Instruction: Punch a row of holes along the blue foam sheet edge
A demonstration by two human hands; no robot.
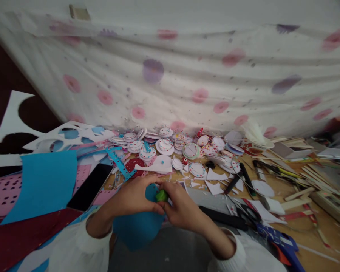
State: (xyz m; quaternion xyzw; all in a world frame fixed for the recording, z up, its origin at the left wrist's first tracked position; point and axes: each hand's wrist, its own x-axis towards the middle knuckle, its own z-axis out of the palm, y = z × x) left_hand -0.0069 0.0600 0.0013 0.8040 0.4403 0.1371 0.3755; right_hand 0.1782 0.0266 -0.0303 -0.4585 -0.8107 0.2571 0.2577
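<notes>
Left hand [133, 198] and right hand [180, 204] meet at their fingertips above the near edge of the cluttered counter [333, 234]. Left is bent into a wide C, its thumb and fingers seeming to grip a blue sheet [141, 228]; right is closed, pinching a small green object [161, 195] between thumb and fingers. What that object is cannot be told, as the fingers cover much of it.

As for progress, much cutting and stacking looks done: layered discs [197, 170] with coloured dots lie in a crowd just beyond the hands, and a white sheet with round holes [83, 132] lies far to their left. The blue sheet itself seems unfinished; whether it has been cut cannot be made out. Another flat blue piece [51, 183], left of the hands past the phone [90, 187], looks whole.

The blue sheet shows inside the curve of the left hand and hangs below both hands, its lower edge rounded. The green object lies between them, against the sheet. Right of the hands are black-handled scissors [248, 213] and a blue glue gun [277, 238], both untouched.
</notes>
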